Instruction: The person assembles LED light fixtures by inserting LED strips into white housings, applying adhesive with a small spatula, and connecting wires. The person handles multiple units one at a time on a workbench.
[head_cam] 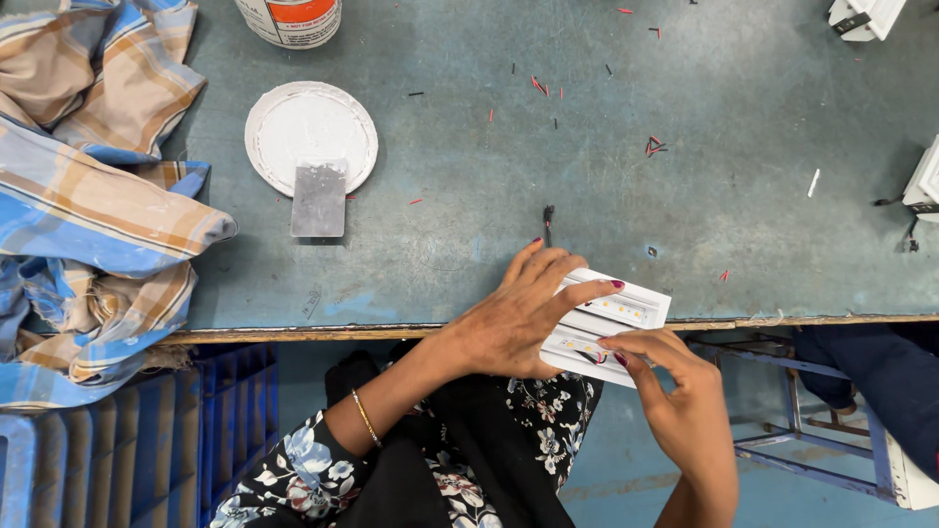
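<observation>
The white LED light housing (626, 311) lies at the lower centre of the frame, tilted, half on the surface (606, 166) and half past its front edge, over the person's lap. It looks like a light, stiff plastic or thin metal shell with small yellow emitters on strips inside; those and the thin wires look fragile, so the plain outer rims are the safer places to hold. The left hand (518, 318) lies flat over its left part, grip closed on the housing with fingers spread across the top. The right hand (685, 406) pinches the lower edge from below, fingertips together on it.

Just above the housing a short dark wire stub (548, 223) lies on the surface, with red and black wire clippings (653, 147) scattered further up. The middle of the surface is mostly bare. At upper left sit a white lid of paste (311, 132) with a grey spreader card (319, 199), a white tub (290, 20), and a checked cloth (88, 186) at the left edge. White fixtures (924, 181) stand at right.
</observation>
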